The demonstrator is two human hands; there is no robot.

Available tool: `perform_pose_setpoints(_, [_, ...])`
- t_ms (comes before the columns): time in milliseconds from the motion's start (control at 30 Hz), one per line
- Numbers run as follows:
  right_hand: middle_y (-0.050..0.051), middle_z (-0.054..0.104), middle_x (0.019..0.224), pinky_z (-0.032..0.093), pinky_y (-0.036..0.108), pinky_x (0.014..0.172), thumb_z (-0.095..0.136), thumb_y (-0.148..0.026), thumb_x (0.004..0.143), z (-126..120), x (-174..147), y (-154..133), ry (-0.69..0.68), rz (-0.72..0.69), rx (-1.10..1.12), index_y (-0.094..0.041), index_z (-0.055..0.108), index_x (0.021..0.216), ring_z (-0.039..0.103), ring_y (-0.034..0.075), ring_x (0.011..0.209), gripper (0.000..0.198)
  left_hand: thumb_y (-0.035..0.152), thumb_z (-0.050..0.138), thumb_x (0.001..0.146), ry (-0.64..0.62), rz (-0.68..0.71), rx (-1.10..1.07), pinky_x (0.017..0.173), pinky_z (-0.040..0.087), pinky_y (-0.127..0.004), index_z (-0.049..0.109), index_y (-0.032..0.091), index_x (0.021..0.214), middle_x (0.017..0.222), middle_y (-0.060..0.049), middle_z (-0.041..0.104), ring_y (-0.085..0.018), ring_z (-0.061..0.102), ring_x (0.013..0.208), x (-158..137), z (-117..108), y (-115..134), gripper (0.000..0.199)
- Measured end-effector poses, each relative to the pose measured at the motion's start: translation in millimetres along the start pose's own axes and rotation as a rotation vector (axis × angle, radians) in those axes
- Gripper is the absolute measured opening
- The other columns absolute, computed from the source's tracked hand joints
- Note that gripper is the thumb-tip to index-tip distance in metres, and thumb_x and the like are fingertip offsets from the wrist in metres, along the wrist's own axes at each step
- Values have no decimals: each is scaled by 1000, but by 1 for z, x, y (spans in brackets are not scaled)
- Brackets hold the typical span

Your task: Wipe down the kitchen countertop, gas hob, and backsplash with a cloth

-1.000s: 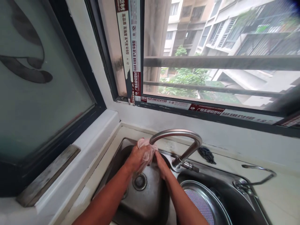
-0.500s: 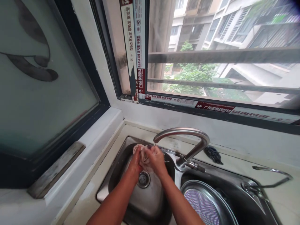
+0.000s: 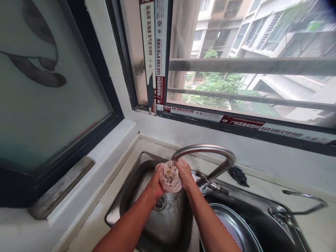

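Observation:
A wet, bunched-up pale pink cloth [image 3: 171, 177] with a yellowish-brown patch at its middle is gripped between both hands, over the left sink basin [image 3: 174, 224]. My left hand [image 3: 156, 183] is closed on its left side. My right hand [image 3: 186, 172] holds the right side, fingers curled behind it and partly hidden. Just above the cloth is the spout end of the curved metal faucet [image 3: 207, 148]; whether water is running I cannot tell. Below the hands, the drain [image 3: 160, 203] shows in part.
In the right basin leans a round metal strainer [image 3: 228, 227]. A dark scrubber-like bundle [image 3: 238, 176] lies behind the faucet, and a second thin spout [image 3: 309, 206] stands at the right. A window [image 3: 223, 87] with bars rises behind; a stone strip [image 3: 61, 189] rests on the left ledge.
The cloth has been lifted slightly toward me and gathered into a rounded bunch that faces up. My hands have spread to its two sides, and the view has shifted a little.

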State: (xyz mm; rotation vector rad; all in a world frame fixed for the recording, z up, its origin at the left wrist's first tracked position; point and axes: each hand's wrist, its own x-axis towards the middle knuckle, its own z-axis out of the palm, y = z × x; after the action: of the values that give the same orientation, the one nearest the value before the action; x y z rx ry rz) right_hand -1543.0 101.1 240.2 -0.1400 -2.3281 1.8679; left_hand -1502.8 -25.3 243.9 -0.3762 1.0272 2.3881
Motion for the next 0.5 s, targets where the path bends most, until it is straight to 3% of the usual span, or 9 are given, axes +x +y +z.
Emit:
perform_pose_setpoints(67, [8,66,98,50,37,87,51,-54,84,1,-10,-4,-67,-68,3,-20,67,89,62,23,95,38,80,58,75,-68,-100,-74,93,51,-52,69,19,109,100,-13,77,-35,68,107,-5,-4,4,71])
perform_pose_setpoints(167, [12,59,125,37,49,108,59,-50,83,-2,-29,-15,-168,-248,-132,-21,70,79,50,30,125,31,89,49,73,-188,-189,-167,94,49,-52,69,19,111,101,-13,76,-36,67,110,-13,-7,7,82])
perform_pose_setpoints(233, [14,48,145,26,60,113,67,-50,80,-10,-43,-23,-283,-460,-341,-23,73,97,35,36,140,32,90,46,74,-220,-169,-174,94,49,-49,69,19,113,101,-13,76,-35,68,108,-19,-9,12,84])
perform_pose_setpoints(300, [15,37,157,19,71,112,77,-55,72,-22,-55,-29,-467,-709,-550,-28,69,118,22,43,148,54,90,46,74,-216,-171,-145,91,50,-45,70,20,113,100,-14,76,-34,69,104,-23,-11,19,84])
perform_pose_setpoints(400, [9,44,155,14,74,113,87,-51,65,-44,-62,-33,-770,-968,-655,-38,63,130,21,45,149,70,88,48,74,-226,-264,-100,84,51,-42,72,18,109,92,-13,76,-32,71,90,-27,-11,31,82])
perform_pose_setpoints(500, [0,59,142,14,71,117,77,-39,80,-55,-55,-32,-946,-1038,-646,-46,62,129,32,38,147,52,79,54,79,-151,-303,24,76,52,-42,73,14,101,82,-11,74,-28,69,73,-22,-5,34,71])
